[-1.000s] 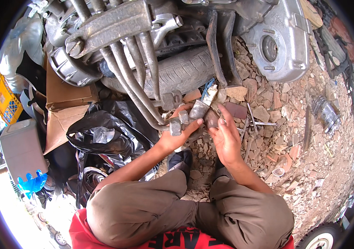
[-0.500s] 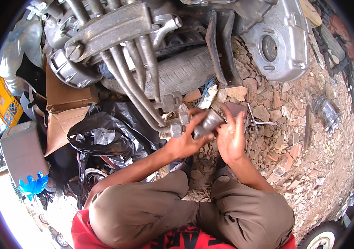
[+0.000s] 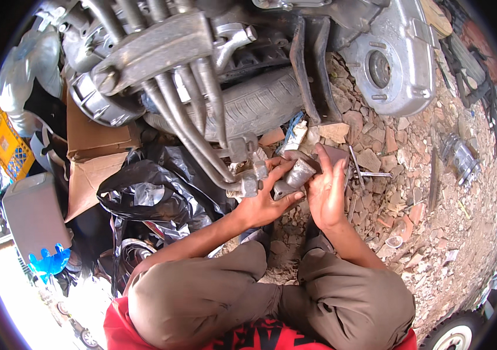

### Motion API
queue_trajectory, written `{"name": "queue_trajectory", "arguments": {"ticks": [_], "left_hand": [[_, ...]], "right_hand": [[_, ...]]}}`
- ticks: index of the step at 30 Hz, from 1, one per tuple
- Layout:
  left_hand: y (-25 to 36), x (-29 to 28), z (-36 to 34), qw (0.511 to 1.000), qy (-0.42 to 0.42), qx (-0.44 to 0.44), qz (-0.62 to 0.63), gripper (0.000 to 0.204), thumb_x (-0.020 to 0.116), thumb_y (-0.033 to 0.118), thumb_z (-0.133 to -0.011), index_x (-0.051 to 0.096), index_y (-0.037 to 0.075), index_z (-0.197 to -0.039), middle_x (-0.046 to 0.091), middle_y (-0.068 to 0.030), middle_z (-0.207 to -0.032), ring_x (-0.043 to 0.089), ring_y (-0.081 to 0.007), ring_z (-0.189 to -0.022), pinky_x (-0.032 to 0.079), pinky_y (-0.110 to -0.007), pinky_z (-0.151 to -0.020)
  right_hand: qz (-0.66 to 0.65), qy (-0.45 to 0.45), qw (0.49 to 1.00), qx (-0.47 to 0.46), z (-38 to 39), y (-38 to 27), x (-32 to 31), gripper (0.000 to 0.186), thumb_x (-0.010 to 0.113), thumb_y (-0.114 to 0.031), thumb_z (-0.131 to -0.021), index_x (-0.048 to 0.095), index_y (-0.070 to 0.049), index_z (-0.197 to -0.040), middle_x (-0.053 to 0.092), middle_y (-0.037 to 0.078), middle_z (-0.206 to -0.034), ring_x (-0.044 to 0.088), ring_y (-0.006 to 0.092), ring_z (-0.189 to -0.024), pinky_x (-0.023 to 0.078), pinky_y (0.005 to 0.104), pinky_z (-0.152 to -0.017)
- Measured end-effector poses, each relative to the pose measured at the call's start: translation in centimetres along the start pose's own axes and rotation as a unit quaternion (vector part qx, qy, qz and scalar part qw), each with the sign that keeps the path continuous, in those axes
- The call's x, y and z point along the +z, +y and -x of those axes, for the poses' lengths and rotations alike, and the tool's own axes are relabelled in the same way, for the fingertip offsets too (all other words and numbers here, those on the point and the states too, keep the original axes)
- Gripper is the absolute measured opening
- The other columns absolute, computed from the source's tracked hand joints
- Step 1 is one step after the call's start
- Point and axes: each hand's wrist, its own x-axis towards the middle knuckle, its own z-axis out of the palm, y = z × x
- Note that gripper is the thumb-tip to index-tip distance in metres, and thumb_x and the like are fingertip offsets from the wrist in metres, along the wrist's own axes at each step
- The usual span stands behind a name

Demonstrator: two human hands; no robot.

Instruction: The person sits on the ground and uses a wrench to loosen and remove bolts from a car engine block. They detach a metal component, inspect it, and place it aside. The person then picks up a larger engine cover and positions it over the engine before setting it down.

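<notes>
My left hand (image 3: pixel 266 201) is closed round a grey metal part (image 3: pixel 300 173) with a short cylindrical end, held above the rubble between my knees. Beside it, my right hand (image 3: pixel 326 189) has its fingers stretched upward and apart, near or touching the part's right end; actual contact is hard to make out. Just left of my left hand, bent metal pipes (image 3: pixel 193 137) with nuts at their ends hang down from a large metal assembly. Under the fingers, part of the metal piece is hidden.
A wrench (image 3: pixel 375 174) lies on the broken stones to the right. Behind the pipes is a worn tyre (image 3: pixel 254 102). A large metal housing (image 3: pixel 403 70) stands at far right. Left are a black plastic bag (image 3: pixel 143 186), a cardboard box (image 3: pixel 94 157) and a grey container (image 3: pixel 35 213).
The metal part has turned in my left hand, so its cylindrical end shows more plainly. Both hands have stayed in nearly the same place.
</notes>
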Motion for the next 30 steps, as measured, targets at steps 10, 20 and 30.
{"name": "queue_trajectory", "arguments": {"ticks": [10,20,30], "left_hand": [[-0.9,-1.8,-0.6,0.739,-0.03,-0.253,0.624,0.059,0.066,0.022,-0.09,0.04,0.004,-0.14,0.054,-0.0152,-0.128,0.057,-0.0256,-0.116,0.051,-0.048,-0.094],[-3.4,-0.4,0.1,0.596,-0.03,-0.343,0.725,0.047,0.05,0.042,-0.097,0.049,0.009,-0.131,0.063,-0.0128,-0.115,0.063,-0.0234,-0.096,0.047,-0.029,-0.054],[-2.9,-1.0,0.4,0.651,-0.048,-0.332,0.68,0.047,0.045,0.048,-0.099,0.05,0.018,-0.135,0.065,-0.0069,-0.112,0.065,-0.0163,-0.082,0.049,-0.025,-0.046]], "right_hand": [[-0.026,0.18,0.983,-0.038,-1.6,0.7,-3.8,0.045,0.061,-0.011,-0.096,0.045,-0.005,-0.138,0.056,0.013,-0.131,0.06,0.0204,-0.114,0.048,0.0349,-0.096],[0.05,0.144,0.984,-0.091,-1.1,0.7,-3.8,0.041,0.062,-0.006,-0.094,0.049,0.004,-0.132,0.062,0.013,-0.123,0.062,0.0211,-0.112,0.05,0.0373,-0.098],[0.457,-0.041,0.821,-0.34,0.3,0.8,-2.1,0.022,0.052,0.001,-0.096,0.053,0.001,-0.118,0.066,0.018,-0.121,0.058,0.0277,-0.12,0.042,0.0356,-0.101]]}}
